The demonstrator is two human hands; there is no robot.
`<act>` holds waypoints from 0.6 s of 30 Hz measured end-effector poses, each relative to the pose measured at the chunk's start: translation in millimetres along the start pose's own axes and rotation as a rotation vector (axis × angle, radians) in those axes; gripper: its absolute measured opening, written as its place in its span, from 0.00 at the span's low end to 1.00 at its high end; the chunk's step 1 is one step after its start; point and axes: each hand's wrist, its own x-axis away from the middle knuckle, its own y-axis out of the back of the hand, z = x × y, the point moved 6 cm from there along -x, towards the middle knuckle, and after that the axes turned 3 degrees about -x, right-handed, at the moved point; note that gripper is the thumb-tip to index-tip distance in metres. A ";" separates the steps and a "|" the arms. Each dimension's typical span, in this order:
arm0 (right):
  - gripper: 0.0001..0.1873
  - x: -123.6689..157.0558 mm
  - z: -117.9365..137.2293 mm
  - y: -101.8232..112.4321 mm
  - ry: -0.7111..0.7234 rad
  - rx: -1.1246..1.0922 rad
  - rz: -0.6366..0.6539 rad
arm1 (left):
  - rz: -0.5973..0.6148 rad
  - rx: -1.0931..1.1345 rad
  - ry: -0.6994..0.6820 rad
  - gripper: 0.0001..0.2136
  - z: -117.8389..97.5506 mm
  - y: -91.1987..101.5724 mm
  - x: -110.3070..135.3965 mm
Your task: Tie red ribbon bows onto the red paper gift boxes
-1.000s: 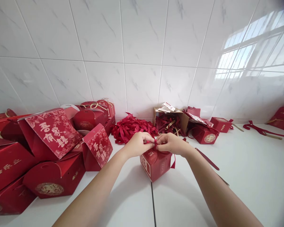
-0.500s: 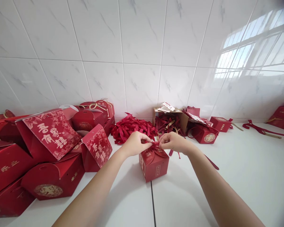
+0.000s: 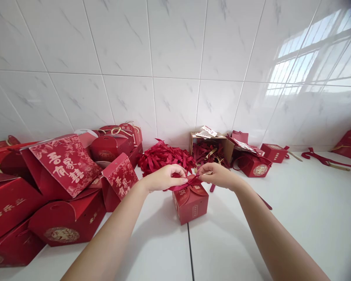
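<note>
A small red gift box [image 3: 190, 205] stands on the white table [image 3: 295, 218] in front of me. A red ribbon [image 3: 189, 181] lies knotted across its petal-shaped top. My left hand [image 3: 163, 177] pinches the ribbon's left part, fingers closed. My right hand [image 3: 218, 175] pinches the right part, fingers closed as well. The two hands are a little apart, with the ribbon stretched between them just above the box.
Large red gift boxes [image 3: 58, 183] are piled at the left. A heap of red ribbons [image 3: 163, 156] lies by the tiled wall, next to an open cardboard box [image 3: 210, 148] of ribbons. More small red boxes [image 3: 256, 166] and loose ribbons [image 3: 324, 160] lie at the right.
My hands have moved apart, drawing the ribbon out sideways into loops over the box top. The box has turned and shifted slightly on the table.
</note>
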 end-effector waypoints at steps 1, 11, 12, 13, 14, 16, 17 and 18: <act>0.05 0.1 0.2 -0.5 0.003 0.006 0.008 | 0.012 0.017 0.000 0.12 -0.2 -3.7 -1.3; 0.10 5.9 10.2 -1.7 -0.023 -0.099 0.076 | 0.023 -0.018 -0.031 0.17 -0.6 -7.4 -4.2; 0.10 6.7 11.0 -2.9 -0.031 -0.131 0.092 | 0.006 -0.019 -0.023 0.18 0.7 -3.7 -3.4; 0.10 7.4 11.8 -3.9 -0.035 -0.150 0.105 | -0.012 -0.025 -0.021 0.18 1.5 0.0 -2.4; 0.10 7.9 12.4 -4.8 -0.036 -0.155 0.116 | -0.031 -0.034 -0.027 0.18 1.8 3.5 -1.5; 0.12 8.5 12.4 -6.4 -0.039 -0.135 0.136 | -0.061 -0.054 -0.047 0.18 1.0 8.7 0.3; 0.13 8.5 12.1 -7.1 -0.039 -0.120 0.145 | -0.061 -0.056 -0.048 0.18 0.9 9.6 0.8; 0.14 8.4 11.6 -7.7 -0.040 -0.107 0.152 | -0.051 -0.050 -0.040 0.17 1.3 9.2 1.0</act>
